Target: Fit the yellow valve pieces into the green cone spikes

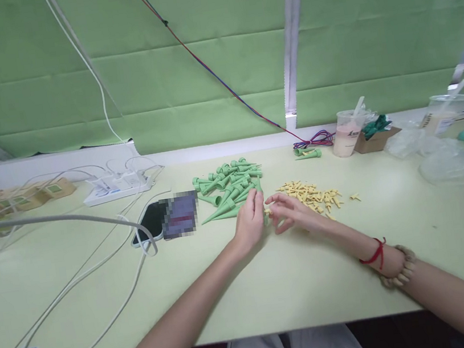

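Observation:
My left hand is closed around a green plastic spike, mostly hidden by the fingers. Close on its right, my right hand pinches a small yellow plastic fitting between thumb and fingertips, at the end of the green spike. Whether the two parts touch cannot be made out. Just beyond my left hand lies a heap of green spikes, cone-shaped with wide caps. A spread of small yellow fittings lies behind my right hand, and one single fitting sits off to its right.
Two phones lie left of the green heap, with white cables looping across the table to a power strip. At the back right stand a drink cup, a small cardboard box, another cup and plastic bags.

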Tool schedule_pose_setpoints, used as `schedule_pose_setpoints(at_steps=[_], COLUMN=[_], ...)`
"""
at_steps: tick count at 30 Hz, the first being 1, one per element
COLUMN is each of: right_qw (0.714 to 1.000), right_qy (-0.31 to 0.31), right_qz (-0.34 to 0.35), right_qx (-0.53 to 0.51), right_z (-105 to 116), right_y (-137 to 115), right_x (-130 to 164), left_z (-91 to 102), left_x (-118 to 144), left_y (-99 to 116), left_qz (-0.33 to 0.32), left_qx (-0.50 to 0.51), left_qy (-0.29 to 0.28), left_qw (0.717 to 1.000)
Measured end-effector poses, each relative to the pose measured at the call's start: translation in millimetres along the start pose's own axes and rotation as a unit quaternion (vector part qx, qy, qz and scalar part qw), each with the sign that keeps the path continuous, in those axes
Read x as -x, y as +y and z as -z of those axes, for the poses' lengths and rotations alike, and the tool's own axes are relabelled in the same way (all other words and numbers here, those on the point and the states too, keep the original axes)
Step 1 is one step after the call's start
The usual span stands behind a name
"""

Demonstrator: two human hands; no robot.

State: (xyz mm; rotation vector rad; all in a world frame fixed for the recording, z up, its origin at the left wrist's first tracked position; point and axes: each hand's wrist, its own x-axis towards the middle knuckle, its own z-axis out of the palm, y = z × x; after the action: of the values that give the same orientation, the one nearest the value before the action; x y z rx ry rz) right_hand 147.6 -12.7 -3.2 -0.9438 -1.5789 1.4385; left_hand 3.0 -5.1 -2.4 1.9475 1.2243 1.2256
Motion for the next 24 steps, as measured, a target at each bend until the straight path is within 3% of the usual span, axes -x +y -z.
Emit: schedule_pose_setpoints(at_steps=[2,5,11,15,20,24], right_qw=[0.994,0.985,0.980,0.992,0.999,0.998], right_qy=[0.001,-0.014,-0.052,-0.043,-0.037,-0.014], right_qz=[-0.084,-0.131,-0.133,-0.100,-0.007,0.051], right_qx=[-0.065,-0.111,-0.140,-0.068,0.008,0.042], right_z=[-2,-3,1,3,2,2], right_y=[-2,-5,-2,-3,-6,-3], right_x=[0,1,0,0,2,2], left_z=[3.5,6.8,6.6,7.4,7.1,4.1], left_x=[0,0,3,6,3,-2], left_y=[2,3,7,14,12,7], left_qz=[-0.006,-0.015,-0.046,-0.062,-0.002,0.072], left_qx=[-0.026,-0.080,-0.158,-0.160,-0.042,0.120], left_qy=[0.017,0.021,-0.002,-0.024,-0.025,-0.083], left_qw=[1.000,0.996,0.986,0.985,0.999,0.987])
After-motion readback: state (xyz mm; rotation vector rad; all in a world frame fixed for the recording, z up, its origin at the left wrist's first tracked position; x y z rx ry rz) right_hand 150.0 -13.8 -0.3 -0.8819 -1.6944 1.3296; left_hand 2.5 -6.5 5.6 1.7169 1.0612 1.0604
